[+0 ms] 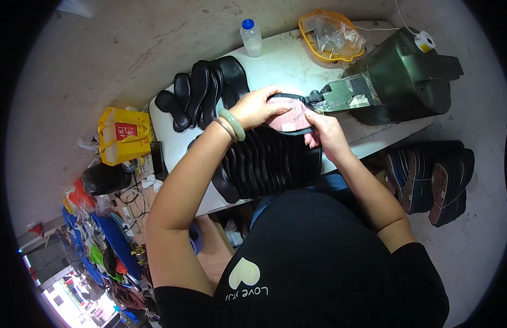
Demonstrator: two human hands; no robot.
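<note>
While both hands work at the far-right part of the white table [275, 65], the pink-lined shoe sole [289, 116] sits between them, its tip pushed up against the nose of the green machine [398, 76]. Left hand [256, 106] is closed over the sole's top edge from the left, fingers curled down on it; jade bangle [233, 123] on that wrist. Right hand [322, 131] pinches the sole's near-right edge, thumb on top, fingers under. Sole has a black rim and pale pink checked inner face, tilted toward the camera.

Machine: dark green housing, sits on the table's right end, worn metal nose [349, 94] pointing left into the sole.

Just below the hands, a row of black soles [264, 161] stands on edge, packed tight, running along the near edge of the table. Second bunch of black soles [201, 90] fanned out at the left end, touching each other.

Far edge: clear plastic bottle [251, 37] with blue cap, upright. Yellow basket [330, 34] with clear bags inside at the far-right corner, just beside the machine.

Off the table: yellow bag [122, 135] on the floor to the left, stack of dark shoe uppers [428, 177] on the floor to the right.
</note>
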